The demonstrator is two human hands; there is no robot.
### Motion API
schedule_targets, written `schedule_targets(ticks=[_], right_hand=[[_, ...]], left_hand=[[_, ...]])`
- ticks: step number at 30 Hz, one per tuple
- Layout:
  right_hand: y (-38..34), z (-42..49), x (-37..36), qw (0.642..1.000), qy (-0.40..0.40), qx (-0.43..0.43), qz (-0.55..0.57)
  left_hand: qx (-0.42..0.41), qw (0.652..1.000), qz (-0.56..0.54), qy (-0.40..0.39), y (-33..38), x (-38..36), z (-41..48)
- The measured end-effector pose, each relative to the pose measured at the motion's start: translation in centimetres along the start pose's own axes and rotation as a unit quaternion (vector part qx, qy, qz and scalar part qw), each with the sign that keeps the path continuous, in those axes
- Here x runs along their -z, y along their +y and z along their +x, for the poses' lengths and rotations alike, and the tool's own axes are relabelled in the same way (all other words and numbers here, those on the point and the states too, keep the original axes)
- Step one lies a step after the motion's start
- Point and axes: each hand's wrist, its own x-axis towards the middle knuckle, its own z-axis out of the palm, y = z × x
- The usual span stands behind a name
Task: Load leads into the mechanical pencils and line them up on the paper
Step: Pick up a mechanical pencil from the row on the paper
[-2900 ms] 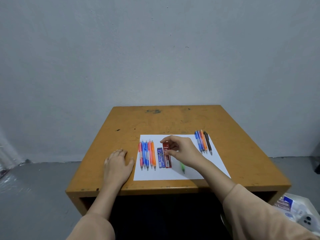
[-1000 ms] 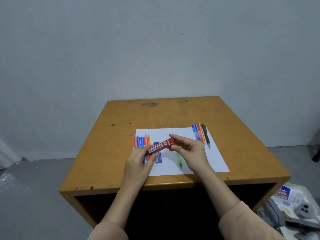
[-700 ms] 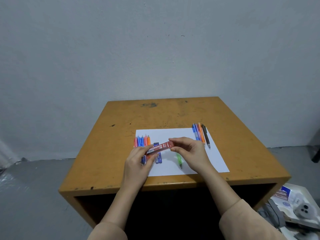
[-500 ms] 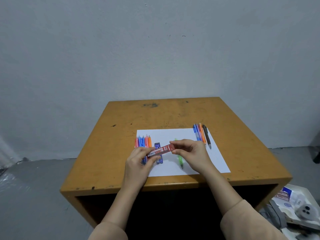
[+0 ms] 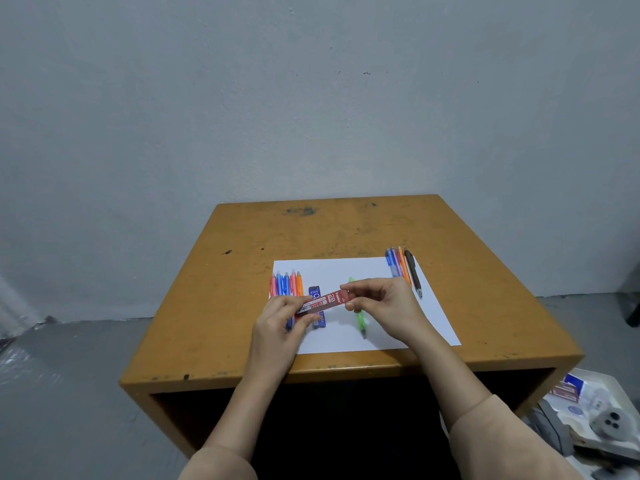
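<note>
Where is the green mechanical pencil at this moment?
In the head view, the green mechanical pencil lies on the white paper near its middle, partly hidden under the right hand, right of the blue lead case.

A plain grey wall (image 5: 311, 98) fills the upper view. Against it stands a scuffed ochre wooden desk (image 5: 346, 230) with a dark open underside. The grey floor (image 5: 69, 375) holds clutter (image 5: 595, 410) at lower right.

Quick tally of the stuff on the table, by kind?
Mechanical pencils: 10 (left row 5, right row 4, green pencil 1)
Lead cases: 2 (red case, held by left hand and right hand; blue case)
Paper: 1
Total: 13
</note>
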Motion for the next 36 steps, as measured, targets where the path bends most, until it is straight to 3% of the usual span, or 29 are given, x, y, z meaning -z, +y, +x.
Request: schedule_targets(ticks=[26, 36], right_hand=[[1.0, -0.3, -1.2, 0.998, 0.032, 0.04, 0.021], [-0.1, -0.9, -1.4, 0.985, -0.002, 0.018, 0.173]], left_hand=[[-0.004, 1.0, 0.012, 0.007, -0.1, -0.2, 0.0], [-0.012, 1.0, 0.006, 0.012, 0.0, -0.2, 0.0]])
